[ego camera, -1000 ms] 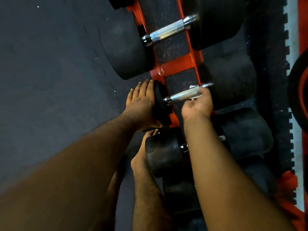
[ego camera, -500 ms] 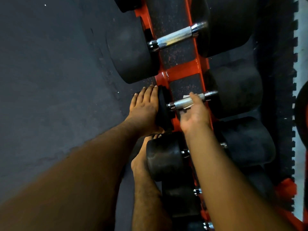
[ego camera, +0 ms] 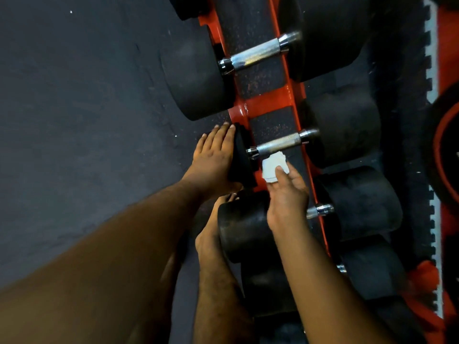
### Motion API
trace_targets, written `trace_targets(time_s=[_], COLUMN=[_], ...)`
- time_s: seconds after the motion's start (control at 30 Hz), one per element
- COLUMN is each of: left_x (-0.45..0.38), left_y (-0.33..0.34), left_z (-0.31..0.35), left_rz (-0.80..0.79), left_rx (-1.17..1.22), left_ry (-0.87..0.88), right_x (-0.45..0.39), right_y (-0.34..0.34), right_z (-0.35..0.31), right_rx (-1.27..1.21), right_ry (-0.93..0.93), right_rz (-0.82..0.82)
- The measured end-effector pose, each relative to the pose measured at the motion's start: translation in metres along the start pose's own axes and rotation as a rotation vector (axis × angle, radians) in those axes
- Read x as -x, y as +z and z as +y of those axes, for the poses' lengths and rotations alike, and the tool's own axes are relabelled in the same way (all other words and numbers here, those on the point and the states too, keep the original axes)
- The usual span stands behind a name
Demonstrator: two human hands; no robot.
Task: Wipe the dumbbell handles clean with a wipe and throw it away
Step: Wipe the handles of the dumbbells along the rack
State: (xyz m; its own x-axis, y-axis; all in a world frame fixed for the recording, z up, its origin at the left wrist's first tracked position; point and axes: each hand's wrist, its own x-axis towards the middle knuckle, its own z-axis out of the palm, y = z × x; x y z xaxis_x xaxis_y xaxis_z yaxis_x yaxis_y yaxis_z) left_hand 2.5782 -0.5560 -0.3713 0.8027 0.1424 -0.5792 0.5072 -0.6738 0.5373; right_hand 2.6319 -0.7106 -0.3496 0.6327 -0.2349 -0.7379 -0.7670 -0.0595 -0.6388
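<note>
Two bare hands work over an orange dumbbell rack (ego camera: pixel 270 101) that runs from the top edge of the view down toward the bottom right, and the rack is the only holder here: it carries a row of black-headed dumbbells laid across its two rails. Nearest the top lies a large dumbbell (ego camera: pixel 198 78) with a knurled chrome handle (ego camera: pixel 255 54). Below the orange crossbar sits the middle dumbbell (ego camera: pixel 342 130), its chrome handle (ego camera: pixel 280 144) bare and spanning the gap between the rails. The left hand (ego camera: pixel 213 157) lies flat, fingers straight and pressed together, against the outer face of that dumbbell's left head (ego camera: pixel 239 157). The right hand (ego camera: pixel 285 194) pinches a crumpled white wipe (ego camera: pixel 273 166) between thumb and fingers; the wipe hangs just beside the handle's left end, on its near side, and I cannot tell whether it touches the metal. Under the right wrist rests a third dumbbell (ego camera: pixel 243 227), only the right tip of its handle showing. More dark heads follow toward the rack's lower end. A bare foot (ego camera: pixel 211 234) stands on the dark rubber floor (ego camera: pixel 87 108) just beside the rack's left rail
</note>
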Motion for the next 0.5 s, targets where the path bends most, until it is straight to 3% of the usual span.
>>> trace_targets(time_s=[0.2, 0.3, 0.4, 0.5], left_x=[0.053, 0.092, 0.113, 0.114], left_y=[0.038, 0.072, 0.105, 0.128], left_z=[0.017, 0.029, 0.040, 0.046], left_rz=[0.115, 0.033, -0.201, -0.262], left_rx=[0.033, 0.049, 0.000, -0.019], left_ry=[0.138, 0.236, 0.155, 0.027], right_x=[-0.003, -0.008, -0.021, -0.029], right_y=[-0.103, -0.137, -0.144, -0.137], right_z=[0.014, 0.034, 0.049, 0.057], right_rx=[0.854, 1.398, 1.823, 2.064], right_ry=[-0.652, -0.920, -0.999, -0.914], right_rz=[-0.203, -0.324, -0.555, -0.631])
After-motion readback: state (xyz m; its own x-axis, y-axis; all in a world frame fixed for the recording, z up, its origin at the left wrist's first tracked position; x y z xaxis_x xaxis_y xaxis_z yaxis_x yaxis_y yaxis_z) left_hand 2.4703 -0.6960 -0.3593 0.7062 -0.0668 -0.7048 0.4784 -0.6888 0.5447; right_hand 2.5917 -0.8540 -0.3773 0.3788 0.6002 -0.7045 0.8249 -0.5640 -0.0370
